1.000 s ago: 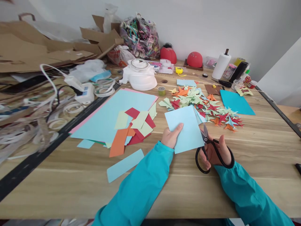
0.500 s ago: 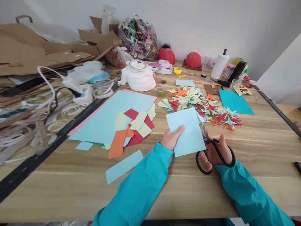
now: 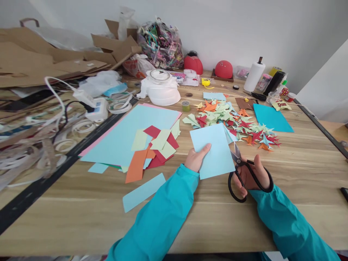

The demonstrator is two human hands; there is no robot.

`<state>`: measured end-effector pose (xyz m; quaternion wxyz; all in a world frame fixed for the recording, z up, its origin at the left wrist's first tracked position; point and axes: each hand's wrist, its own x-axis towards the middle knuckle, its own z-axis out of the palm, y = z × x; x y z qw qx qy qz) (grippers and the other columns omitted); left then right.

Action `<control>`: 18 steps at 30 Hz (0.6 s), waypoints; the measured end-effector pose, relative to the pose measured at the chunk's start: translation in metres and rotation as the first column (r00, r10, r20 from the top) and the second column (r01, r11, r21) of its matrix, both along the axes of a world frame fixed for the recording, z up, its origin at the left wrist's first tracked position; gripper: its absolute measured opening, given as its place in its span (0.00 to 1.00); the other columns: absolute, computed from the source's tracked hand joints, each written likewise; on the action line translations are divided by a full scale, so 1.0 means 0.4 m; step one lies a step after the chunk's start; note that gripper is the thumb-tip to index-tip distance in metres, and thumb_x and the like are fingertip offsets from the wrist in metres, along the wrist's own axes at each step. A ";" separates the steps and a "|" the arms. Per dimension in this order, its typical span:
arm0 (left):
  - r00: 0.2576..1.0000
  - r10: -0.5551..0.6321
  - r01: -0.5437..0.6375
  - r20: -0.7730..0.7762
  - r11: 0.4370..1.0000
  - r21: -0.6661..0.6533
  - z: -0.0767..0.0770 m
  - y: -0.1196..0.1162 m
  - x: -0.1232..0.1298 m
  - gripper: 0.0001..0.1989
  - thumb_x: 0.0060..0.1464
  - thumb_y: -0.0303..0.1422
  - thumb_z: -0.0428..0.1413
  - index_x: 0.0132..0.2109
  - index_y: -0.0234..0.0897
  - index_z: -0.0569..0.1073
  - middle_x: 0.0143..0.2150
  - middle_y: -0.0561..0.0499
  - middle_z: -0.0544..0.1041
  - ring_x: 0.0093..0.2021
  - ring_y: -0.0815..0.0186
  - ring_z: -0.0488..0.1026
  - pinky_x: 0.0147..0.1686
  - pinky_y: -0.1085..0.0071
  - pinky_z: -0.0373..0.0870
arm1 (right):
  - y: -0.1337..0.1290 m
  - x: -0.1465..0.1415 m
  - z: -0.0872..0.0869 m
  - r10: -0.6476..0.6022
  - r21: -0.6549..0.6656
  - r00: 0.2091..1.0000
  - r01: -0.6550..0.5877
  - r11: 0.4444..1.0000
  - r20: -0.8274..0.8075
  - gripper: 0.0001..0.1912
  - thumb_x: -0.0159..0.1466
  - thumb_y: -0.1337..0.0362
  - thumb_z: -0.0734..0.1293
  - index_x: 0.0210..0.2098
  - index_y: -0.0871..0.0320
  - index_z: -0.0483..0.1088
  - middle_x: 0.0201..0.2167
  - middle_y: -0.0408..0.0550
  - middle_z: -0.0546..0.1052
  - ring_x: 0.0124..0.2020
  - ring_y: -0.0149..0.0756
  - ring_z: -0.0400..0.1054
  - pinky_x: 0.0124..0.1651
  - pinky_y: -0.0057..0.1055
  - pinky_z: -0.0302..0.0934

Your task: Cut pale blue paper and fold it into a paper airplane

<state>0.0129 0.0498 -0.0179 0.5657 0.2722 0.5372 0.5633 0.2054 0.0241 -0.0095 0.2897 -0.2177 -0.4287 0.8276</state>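
Note:
My left hand (image 3: pixel 197 158) grips a light blue sheet of paper (image 3: pixel 217 154) by its left edge, thumb on top; the sheet looks folded, with a second layer showing at its upper right. Black-handled scissors (image 3: pixel 239 161) are in my right hand (image 3: pixel 255 174), its fingers through the loops. Their blades are parted at the sheet's right edge; whether they touch it I cannot tell. Just beyond the sheet lies a heap of folded paper pieces (image 3: pixel 225 114) in green, red, orange and blue. A light blue strip (image 3: pixel 143 192) lies left of my left sleeve.
Large blue and pink sheets (image 3: pixel 122 127) lie at left under loose coloured cut pieces (image 3: pixel 160 145). A small green spool (image 3: pixel 185 106) stands behind them. A power strip (image 3: pixel 96 110) and coiled bands occupy the far left. A teal sheet (image 3: pixel 272 116) lies at right.
My left hand and the blue sheet have shifted slightly left, away from the right hand. The scissors have moved a little to the right, with their blades still parted.

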 end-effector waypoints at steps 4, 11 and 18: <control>1.000 -0.003 0.003 0.005 1.000 0.002 0.002 0.002 -0.005 0.25 0.29 0.45 0.65 0.34 0.30 0.76 0.36 0.42 0.78 0.39 0.56 0.74 0.40 0.65 0.72 | -0.005 -0.002 -0.002 0.029 0.002 0.991 -0.029 1.000 0.132 0.46 0.49 0.30 0.43 0.52 0.55 0.58 0.17 0.41 0.69 0.10 0.29 0.59 0.14 0.25 0.52; 0.999 -0.029 0.029 -0.017 0.999 0.018 0.008 -0.003 0.000 0.24 0.30 0.43 0.65 0.34 0.30 0.76 0.36 0.43 0.78 0.39 0.56 0.74 0.41 0.64 0.71 | -0.005 -0.007 -0.002 0.037 0.015 0.989 -0.040 0.999 0.145 0.47 0.48 0.29 0.42 0.55 0.54 0.54 0.18 0.41 0.69 0.10 0.28 0.58 0.14 0.24 0.53; 0.903 0.416 -0.410 -0.110 0.909 0.073 -0.001 0.031 -0.048 0.22 0.40 0.43 0.60 0.40 0.31 0.74 0.43 0.43 0.76 0.47 0.58 0.70 0.47 0.67 0.67 | -0.003 -0.001 0.013 -0.029 0.042 0.995 0.025 0.999 0.091 0.45 0.52 0.33 0.50 0.58 0.58 0.51 0.19 0.43 0.69 0.12 0.30 0.60 0.14 0.26 0.55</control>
